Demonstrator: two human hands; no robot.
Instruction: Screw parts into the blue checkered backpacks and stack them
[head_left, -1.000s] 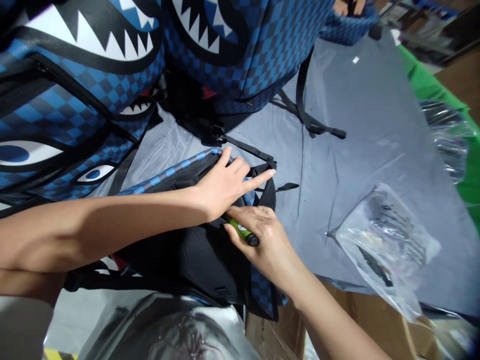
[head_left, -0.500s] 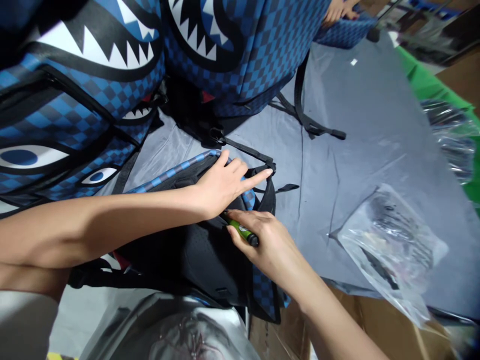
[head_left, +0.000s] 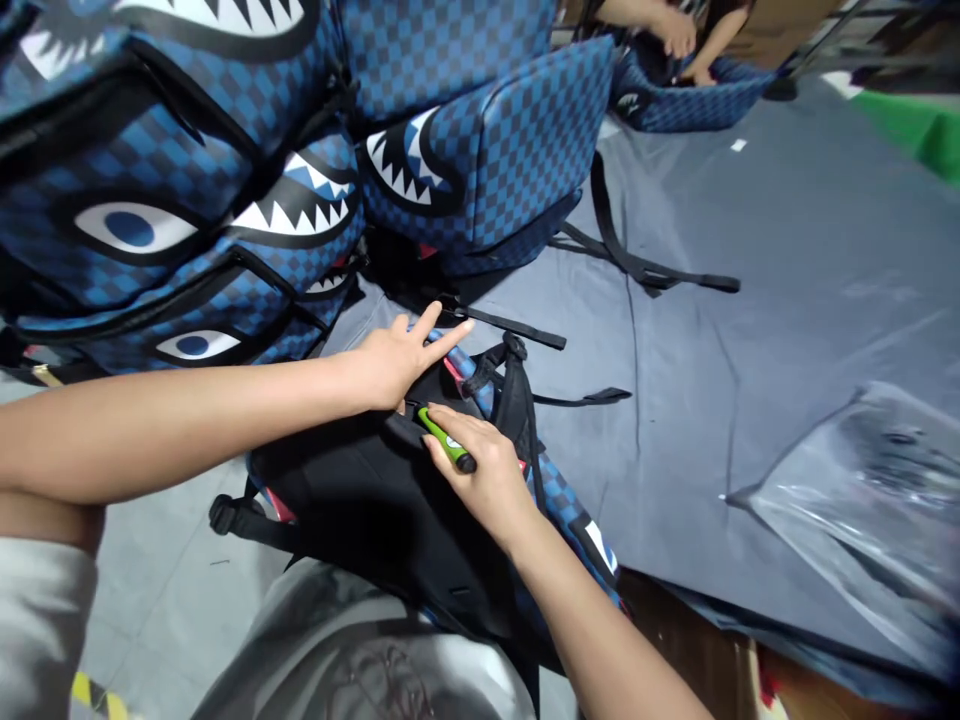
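the rounded green tool [head_left: 447,438] has shifted left over black backpack fabric [head_left: 337,510]

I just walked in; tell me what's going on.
A person has a backpack, black side up, at the table's edge. The right hand grips a green tool, its tip hard to make out; the left hand is on the bag beside it. More backpacks are piled nearby; another person's hands are at another backpack farther off.

Open tabletop [head_left: 682,350] beyond right hand [head_left: 487,468], stacked backpacks [head_left: 206,175] blocking left
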